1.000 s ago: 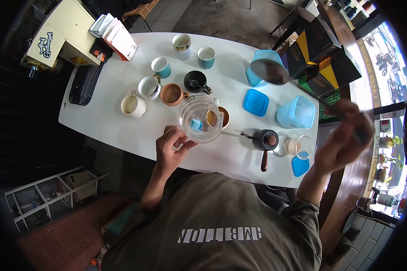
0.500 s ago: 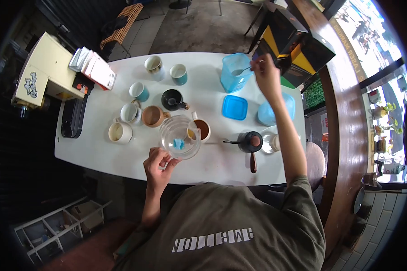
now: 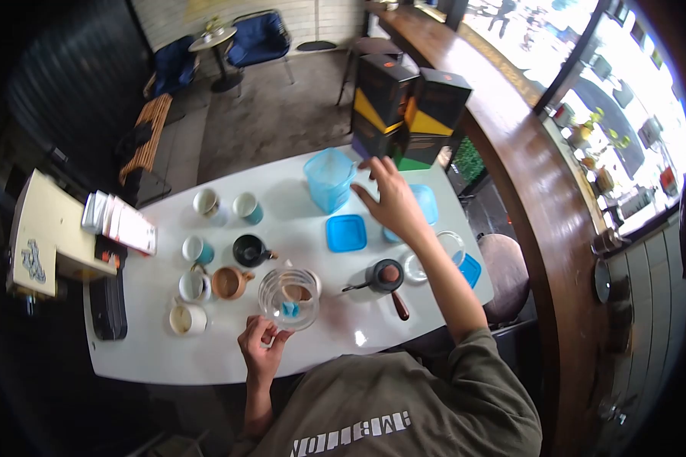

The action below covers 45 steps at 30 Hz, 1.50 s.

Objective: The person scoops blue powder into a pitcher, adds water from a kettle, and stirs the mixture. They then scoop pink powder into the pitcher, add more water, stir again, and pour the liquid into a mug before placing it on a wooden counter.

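Note:
My left hand point(image 3: 262, 343) pinches the rim of a clear round bowl point(image 3: 303, 318) with something small and blue at its bottom, held over a cup near the table's front. My right hand point(image 3: 385, 190) is raised beside a tall blue translucent container point(image 3: 329, 181), its fingers apart and nothing seen in them. A blue square lid point(image 3: 346, 233) lies in front of that container. Partly behind my right forearm is a second blue container point(image 3: 424, 202). A small dark pot point(image 3: 386, 276) with a wooden handle stands at the right.
Several cups, among them a black cup point(image 3: 249, 250) and a brown cup point(image 3: 227, 282), stand on the white table point(image 3: 156, 358) at the left. Black and yellow boxes point(image 3: 385, 91) rise behind the far edge. A cream machine point(image 3: 46, 236) stands at the left.
The view has tilted up and turned right. My right hand has let go of the spoon it held over the tall container, and its fingers have spread. My left hand still holds the bowl.

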Motion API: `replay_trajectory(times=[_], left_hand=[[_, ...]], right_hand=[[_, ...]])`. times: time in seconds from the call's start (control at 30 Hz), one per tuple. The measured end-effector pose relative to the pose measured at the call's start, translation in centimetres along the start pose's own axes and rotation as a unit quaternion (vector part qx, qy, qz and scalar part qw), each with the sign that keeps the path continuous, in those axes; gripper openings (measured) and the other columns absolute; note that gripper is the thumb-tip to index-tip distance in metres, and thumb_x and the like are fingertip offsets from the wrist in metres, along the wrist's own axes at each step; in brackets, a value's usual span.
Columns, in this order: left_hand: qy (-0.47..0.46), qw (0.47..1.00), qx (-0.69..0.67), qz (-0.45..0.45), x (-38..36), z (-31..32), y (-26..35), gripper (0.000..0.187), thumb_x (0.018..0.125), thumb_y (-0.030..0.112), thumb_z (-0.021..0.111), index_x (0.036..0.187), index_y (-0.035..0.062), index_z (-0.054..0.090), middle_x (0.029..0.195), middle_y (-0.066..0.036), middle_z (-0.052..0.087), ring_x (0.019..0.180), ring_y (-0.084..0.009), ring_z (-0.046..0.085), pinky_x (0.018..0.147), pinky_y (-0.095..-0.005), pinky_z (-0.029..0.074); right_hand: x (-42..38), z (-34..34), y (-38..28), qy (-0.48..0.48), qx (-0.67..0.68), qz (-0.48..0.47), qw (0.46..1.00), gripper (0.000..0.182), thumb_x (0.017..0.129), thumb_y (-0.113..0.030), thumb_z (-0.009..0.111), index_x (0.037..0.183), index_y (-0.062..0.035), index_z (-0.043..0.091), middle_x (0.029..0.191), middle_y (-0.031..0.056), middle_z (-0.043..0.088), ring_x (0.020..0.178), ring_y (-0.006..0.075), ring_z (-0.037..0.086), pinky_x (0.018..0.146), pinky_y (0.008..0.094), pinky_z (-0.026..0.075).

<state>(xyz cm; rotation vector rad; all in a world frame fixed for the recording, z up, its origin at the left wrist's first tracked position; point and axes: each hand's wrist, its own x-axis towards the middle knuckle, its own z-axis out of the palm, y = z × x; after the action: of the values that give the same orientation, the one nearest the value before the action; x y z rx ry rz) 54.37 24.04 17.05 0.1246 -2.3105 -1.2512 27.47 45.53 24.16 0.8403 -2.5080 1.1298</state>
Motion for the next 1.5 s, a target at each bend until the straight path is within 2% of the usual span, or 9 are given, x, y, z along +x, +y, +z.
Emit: replay_trajectory(times=[0.2,0.37,0.5,0.57,0.7,0.87,1.13,1.3,1.5], left_hand=[[-0.04,0.999,-0.026,-0.003,1.4,1.0,0.3,0.036,0.076,0.016,0.084,0.073,0.0029,0.05,0.066,-0.002,0.049,0.061,-0.0143,0.046,0.048,-0.027,0.035],[-0.051,0.998,-0.045,-0.01,1.8,2.2,0.5,0.034,0.078,0.017,0.082,0.077,0.0017,0.053,0.067,-0.002,0.049,0.056,-0.0118,0.042,0.047,-0.0267,0.035],[-0.068,0.996,-0.049,-0.002,2.0,2.7,1.1,0.032,0.079,0.018,0.082,0.079,0.0016,0.054,0.066,-0.002,0.049,0.054,-0.0109,0.04,0.047,-0.0265,0.035],[-0.074,0.996,-0.056,-0.008,1.7,2.6,1.3,0.032,0.08,0.019,0.081,0.079,0.0017,0.054,0.066,-0.001,0.048,0.053,-0.0101,0.039,0.047,-0.0261,0.033],[-0.083,0.994,-0.066,-0.015,0.8,2.5,1.6,0.033,0.081,0.019,0.081,0.078,0.0018,0.053,0.065,-0.001,0.047,0.052,-0.0092,0.037,0.047,-0.0256,0.032],[-0.074,0.992,-0.088,-0.048,-0.6,2.9,1.2,0.035,0.081,0.02,0.08,0.076,0.0016,0.051,0.065,0.0,0.047,0.052,-0.0085,0.034,0.047,-0.0253,0.031],[-0.048,0.995,-0.077,-0.051,-2.3,4.2,2.2,0.035,0.081,0.02,0.08,0.076,0.0008,0.052,0.065,0.0,0.047,0.053,-0.008,0.034,0.047,-0.024,0.031],[-0.04,0.996,-0.044,-0.063,-4.1,4.2,2.4,0.034,0.081,0.019,0.081,0.077,0.0001,0.053,0.065,-0.001,0.048,0.054,-0.0084,0.036,0.046,-0.0238,0.032],[-0.035,0.997,-0.017,-0.061,-5.4,4.2,2.8,0.032,0.081,0.018,0.08,0.078,0.0005,0.053,0.064,-0.001,0.048,0.052,-0.0086,0.035,0.046,-0.0254,0.031]], right_hand=[[-12.4,-4.7,-4.2,-0.084,0.013,0.135,0.987,0.021,0.092,-0.02,0.064,0.093,0.0002,0.059,0.085,0.0136,0.059,0.072,0.0253,0.059,0.066,0.0362,0.047],[-22.2,-3.6,-3.9,-0.015,-0.008,0.324,0.946,0.028,0.094,-0.026,0.062,0.097,0.0013,0.06,0.081,0.0163,0.062,0.065,0.0265,0.059,0.063,0.0371,0.047],[-26.4,-0.6,-3.0,0.024,-0.115,0.347,0.93,0.034,0.096,-0.031,0.059,0.105,0.001,0.06,0.08,0.0163,0.064,0.064,0.0263,0.06,0.062,0.0362,0.048],[-26.7,0.1,-1.9,-0.042,0.031,0.406,0.913,0.038,0.098,-0.034,0.054,0.109,0.0024,0.057,0.085,0.0208,0.065,0.077,0.0378,0.064,0.072,0.0437,0.05],[-27.6,2.3,1.7,-0.088,0.312,0.483,0.813,0.041,0.101,-0.036,0.049,0.112,0.0017,0.058,0.085,0.0112,0.066,0.068,0.0161,0.063,0.06,0.0298,0.05],[-27.5,2.5,2.2,-0.048,0.523,0.48,0.702,0.046,0.103,-0.039,0.044,0.119,0.0029,0.051,0.081,0.0088,0.058,0.061,0.0138,0.057,0.054,0.0269,0.047],[-26.2,3.9,3.4,-0.026,0.546,0.484,0.683,0.042,0.103,-0.036,0.043,0.116,0.003,0.05,0.077,0.0095,0.056,0.058,0.0171,0.055,0.05,0.0285,0.045],[-25.1,3.9,3.7,-0.043,0.596,0.485,0.638,0.035,0.103,-0.038,0.044,0.104,-0.0027,0.05,0.063,0.0019,0.043,0.043,0.0112,0.037,0.038,0.0267,0.028],[-24.8,4.7,3.2,0.0,0.533,0.481,0.696,0.039,0.103,-0.041,0.045,0.081,-0.0088,0.049,0.053,-0.0075,0.029,0.037,0.0045,0.024,0.035,0.0234,0.015]])
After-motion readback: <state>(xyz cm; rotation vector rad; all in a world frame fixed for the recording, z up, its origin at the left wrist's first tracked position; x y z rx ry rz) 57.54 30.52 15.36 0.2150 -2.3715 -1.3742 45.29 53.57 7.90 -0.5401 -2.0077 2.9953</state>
